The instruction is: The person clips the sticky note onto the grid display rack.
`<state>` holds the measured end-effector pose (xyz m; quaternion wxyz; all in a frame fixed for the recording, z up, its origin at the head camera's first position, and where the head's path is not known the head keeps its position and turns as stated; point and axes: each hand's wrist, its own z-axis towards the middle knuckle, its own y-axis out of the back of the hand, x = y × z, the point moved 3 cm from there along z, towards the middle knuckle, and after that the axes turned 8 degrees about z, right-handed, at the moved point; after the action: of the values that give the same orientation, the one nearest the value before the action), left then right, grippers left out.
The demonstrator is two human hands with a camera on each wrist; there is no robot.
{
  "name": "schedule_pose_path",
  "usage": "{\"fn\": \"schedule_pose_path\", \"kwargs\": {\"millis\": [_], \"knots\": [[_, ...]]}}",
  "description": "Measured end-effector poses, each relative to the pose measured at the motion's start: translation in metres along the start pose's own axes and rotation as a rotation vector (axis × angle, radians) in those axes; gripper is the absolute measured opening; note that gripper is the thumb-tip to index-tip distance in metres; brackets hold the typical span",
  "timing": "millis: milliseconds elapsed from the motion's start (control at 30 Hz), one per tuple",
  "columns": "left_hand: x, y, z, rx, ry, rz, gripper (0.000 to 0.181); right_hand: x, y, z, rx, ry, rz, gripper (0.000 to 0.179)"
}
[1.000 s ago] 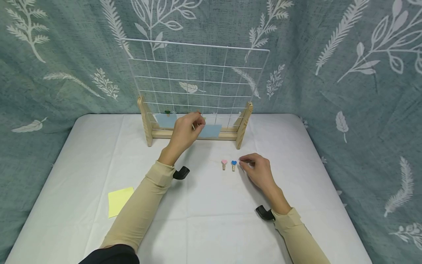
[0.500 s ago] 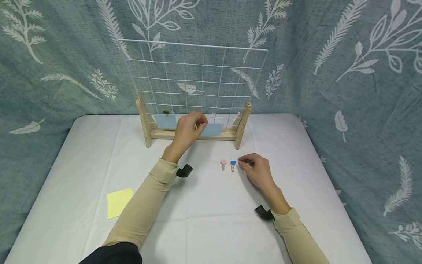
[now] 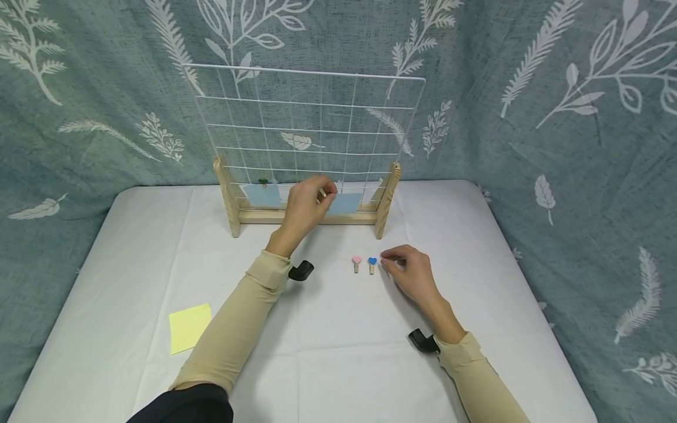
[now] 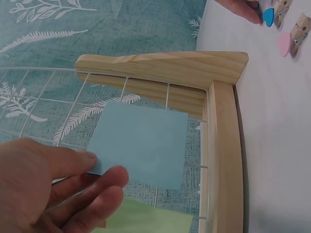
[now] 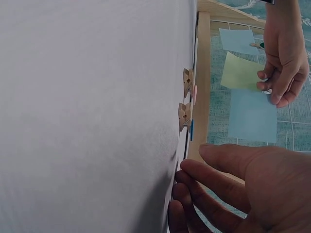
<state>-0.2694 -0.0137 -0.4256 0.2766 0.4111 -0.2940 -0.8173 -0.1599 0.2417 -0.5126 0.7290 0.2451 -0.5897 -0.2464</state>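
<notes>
My left hand (image 3: 308, 200) pinches a corner of a blue paper note (image 4: 141, 141) between thumb and finger, in front of a white wire grid (image 3: 307, 104) in a wooden stand (image 4: 226, 155). Beside it on the grid is a yellow-green note (image 5: 241, 73), mostly hidden by the hand in the head view. Farther left hangs another blue note (image 3: 261, 195), with a small green-topped clip (image 3: 262, 181) at its top edge. My right hand (image 3: 415, 271) holds nothing, its fingers loosely bent near a blue-heart clothespin (image 3: 372, 265). A pink-heart clothespin (image 3: 357, 264) lies next to that.
A yellow sticky note (image 3: 190, 328) lies on the white-covered table (image 3: 328, 376), left of the left forearm. Behind the stand hangs a green-blue leaf-patterned curtain (image 3: 492, 117). The grid rises well above the left hand.
My left hand has shifted slightly right along the grid, and the pinched blue note has moved right and a little up with it. The right hand stays by the clothespins.
</notes>
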Motion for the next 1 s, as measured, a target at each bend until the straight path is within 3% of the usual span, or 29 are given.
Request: {"fn": "schedule_pose_path", "kwargs": {"millis": [300, 1000], "knots": [[-0.004, -0.008, 0.005, -0.004, -0.004, 0.044, 0.005, -0.001, 0.000, -0.001, 0.000, 0.008, 0.010, 0.018], [-0.009, -0.022, 0.009, -0.093, -0.030, 0.000, 0.005, 0.004, -0.003, 0.002, 0.011, 0.065, 0.047, 0.018]]}}
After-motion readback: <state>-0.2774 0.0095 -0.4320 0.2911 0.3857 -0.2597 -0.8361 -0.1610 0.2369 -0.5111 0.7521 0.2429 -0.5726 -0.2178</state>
